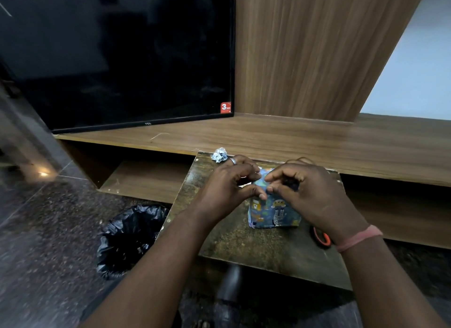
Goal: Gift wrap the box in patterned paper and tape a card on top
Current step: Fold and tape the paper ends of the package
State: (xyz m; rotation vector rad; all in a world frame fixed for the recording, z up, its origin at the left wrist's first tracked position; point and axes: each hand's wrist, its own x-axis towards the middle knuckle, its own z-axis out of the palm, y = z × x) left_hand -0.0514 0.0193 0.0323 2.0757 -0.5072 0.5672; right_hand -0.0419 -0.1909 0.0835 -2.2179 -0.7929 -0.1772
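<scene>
A small box wrapped in blue patterned paper (271, 213) stands on a worn brown board (244, 242). Both hands hover over its top. My left hand (227, 186), with a ring on one finger, curls over the box's left top edge, thumb and fingers pinched near a small white piece. My right hand (305, 191), a pink band at its wrist, pinches at the top of the box with its fingers bent around something dark. What each hand holds is too hidden to name. No card is clearly visible.
A crumpled ball of paper (219, 154) lies at the board's far edge. An orange and black tool (321, 237) lies partly under my right wrist. A black bin bag (129, 239) sits on the floor at left. A black television (117, 56) stands on the wooden shelf (317, 142) behind.
</scene>
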